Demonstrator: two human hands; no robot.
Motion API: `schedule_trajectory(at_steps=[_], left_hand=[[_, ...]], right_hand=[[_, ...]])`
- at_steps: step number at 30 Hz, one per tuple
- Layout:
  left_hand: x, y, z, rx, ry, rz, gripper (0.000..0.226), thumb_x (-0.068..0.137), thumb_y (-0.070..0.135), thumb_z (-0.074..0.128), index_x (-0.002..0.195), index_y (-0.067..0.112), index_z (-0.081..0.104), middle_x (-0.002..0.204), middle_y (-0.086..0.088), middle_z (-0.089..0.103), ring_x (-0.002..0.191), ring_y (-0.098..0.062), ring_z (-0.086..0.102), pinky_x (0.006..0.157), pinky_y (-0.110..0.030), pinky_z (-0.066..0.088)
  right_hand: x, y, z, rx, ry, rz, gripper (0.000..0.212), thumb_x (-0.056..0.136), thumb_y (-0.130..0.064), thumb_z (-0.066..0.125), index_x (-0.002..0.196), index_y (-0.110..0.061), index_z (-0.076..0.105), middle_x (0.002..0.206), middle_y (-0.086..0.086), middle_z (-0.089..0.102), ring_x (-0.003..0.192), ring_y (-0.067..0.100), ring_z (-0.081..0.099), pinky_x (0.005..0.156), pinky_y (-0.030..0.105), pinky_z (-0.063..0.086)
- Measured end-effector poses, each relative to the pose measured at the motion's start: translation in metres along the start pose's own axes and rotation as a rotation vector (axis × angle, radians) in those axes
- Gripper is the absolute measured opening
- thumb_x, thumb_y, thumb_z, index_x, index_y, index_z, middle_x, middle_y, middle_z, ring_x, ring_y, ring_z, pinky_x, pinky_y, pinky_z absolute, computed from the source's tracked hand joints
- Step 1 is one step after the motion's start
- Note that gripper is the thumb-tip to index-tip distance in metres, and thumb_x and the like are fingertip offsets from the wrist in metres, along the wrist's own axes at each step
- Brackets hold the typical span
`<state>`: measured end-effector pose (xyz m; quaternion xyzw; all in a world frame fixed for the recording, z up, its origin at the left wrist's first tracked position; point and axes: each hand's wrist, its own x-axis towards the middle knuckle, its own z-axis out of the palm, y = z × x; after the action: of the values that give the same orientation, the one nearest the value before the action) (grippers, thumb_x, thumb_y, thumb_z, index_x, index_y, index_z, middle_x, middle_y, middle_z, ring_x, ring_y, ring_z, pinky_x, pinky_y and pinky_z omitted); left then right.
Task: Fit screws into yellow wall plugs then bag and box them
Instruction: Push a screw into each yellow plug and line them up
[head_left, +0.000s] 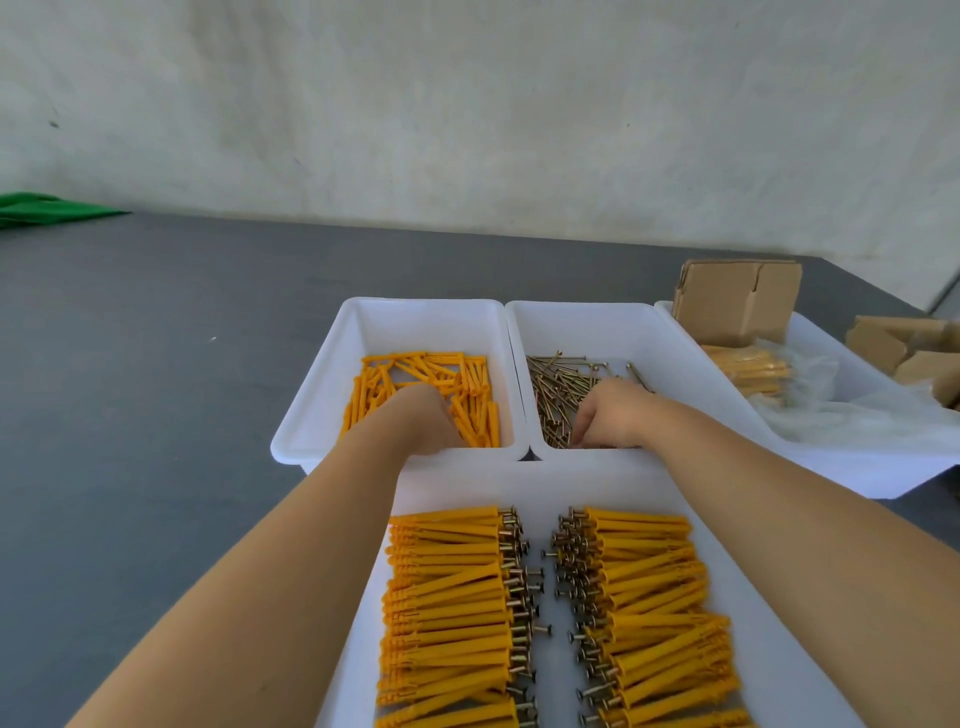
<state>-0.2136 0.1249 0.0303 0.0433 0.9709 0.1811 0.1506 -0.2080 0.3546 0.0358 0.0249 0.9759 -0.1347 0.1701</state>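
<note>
My left hand (423, 418) reaches down into the loose yellow wall plugs (467, 387) in their white tub (317, 395), fingers buried, so I cannot tell its grip. My right hand (613, 415) curls into the brass screws (558, 387) alongside; whether it pinches one is hidden. Nearer me, assembled plugs (452, 592) lie in two rows in a tray (769, 613), cut off below.
</note>
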Motion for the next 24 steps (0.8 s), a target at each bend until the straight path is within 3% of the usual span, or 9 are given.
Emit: schedule_trajectory(at_steps=[4, 7, 10, 14, 16, 20, 24], left_hand=[[-0.001, 0.000, -0.001, 0.035, 0.034, -0.019, 0.032, 0.088, 0.026, 0.070, 0.115, 0.011, 0.071, 0.119, -0.010, 0.065, 0.113, -0.027, 0.057, 0.099, -0.038, 0.050], [-0.001, -0.001, -0.001, 0.025, 0.063, 0.001, 0.027, 0.088, 0.023, 0.069, 0.110, 0.010, 0.073, 0.114, -0.011, 0.068, 0.109, -0.027, 0.060, 0.094, -0.034, 0.052], [0.000, 0.000, 0.002, 0.036, -0.013, 0.018, 0.032, 0.093, 0.024, 0.061, 0.123, 0.013, 0.067, 0.124, -0.009, 0.062, 0.116, -0.028, 0.055, 0.087, -0.029, 0.043], [0.006, 0.001, 0.006, 0.077, -0.090, 0.011, 0.021, 0.096, 0.023, 0.052, 0.107, 0.010, 0.065, 0.110, -0.009, 0.060, 0.095, -0.023, 0.054, 0.077, -0.029, 0.039], [0.007, 0.001, 0.007, 0.076, -0.080, 0.008, 0.024, 0.096, 0.025, 0.053, 0.112, 0.012, 0.064, 0.110, -0.008, 0.060, 0.097, -0.022, 0.052, 0.079, -0.030, 0.040], [0.005, 0.000, 0.006, 0.056, 0.003, -0.005, 0.032, 0.094, 0.024, 0.058, 0.121, 0.009, 0.065, 0.118, -0.010, 0.062, 0.109, -0.026, 0.056, 0.088, -0.033, 0.046], [0.006, -0.003, 0.005, 0.014, 0.128, -0.002, 0.013, 0.087, 0.017, 0.069, 0.097, 0.015, 0.075, 0.108, -0.008, 0.068, 0.101, -0.024, 0.060, 0.084, -0.033, 0.053]], right_hand=[[-0.010, 0.001, -0.007, 0.206, 0.107, 0.032, 0.024, 0.087, 0.003, 0.063, 0.098, -0.014, 0.076, 0.090, 0.010, 0.075, 0.084, 0.024, 0.074, 0.086, 0.040, 0.060], [-0.025, 0.002, -0.014, 0.327, 0.201, 0.000, 0.030, 0.090, 0.007, 0.051, 0.103, -0.014, 0.067, 0.081, 0.005, 0.074, 0.073, 0.016, 0.074, 0.075, 0.032, 0.059], [-0.048, 0.005, -0.016, 0.508, 0.287, -0.049, 0.039, 0.091, 0.005, 0.047, 0.115, -0.024, 0.057, 0.084, 0.002, 0.075, 0.071, 0.013, 0.074, 0.058, 0.025, 0.050], [-0.070, 0.010, -0.007, 0.923, 0.241, -0.059, 0.031, 0.097, 0.003, 0.046, 0.108, -0.015, 0.069, 0.081, -0.001, 0.074, 0.070, 0.010, 0.074, 0.053, 0.021, 0.047], [-0.076, 0.013, 0.002, 1.075, 0.200, -0.062, 0.030, 0.098, 0.001, 0.047, 0.100, -0.015, 0.072, 0.074, -0.003, 0.073, 0.069, 0.010, 0.073, 0.050, 0.020, 0.044], [-0.077, 0.013, 0.016, 1.133, 0.271, -0.089, 0.031, 0.097, 0.001, 0.047, 0.098, -0.019, 0.070, 0.074, -0.003, 0.073, 0.071, 0.010, 0.073, 0.046, 0.019, 0.043], [-0.076, 0.013, 0.024, 1.127, 0.385, -0.101, 0.030, 0.096, 0.000, 0.047, 0.102, -0.020, 0.068, 0.076, -0.007, 0.075, 0.070, 0.007, 0.072, 0.044, 0.020, 0.046]])
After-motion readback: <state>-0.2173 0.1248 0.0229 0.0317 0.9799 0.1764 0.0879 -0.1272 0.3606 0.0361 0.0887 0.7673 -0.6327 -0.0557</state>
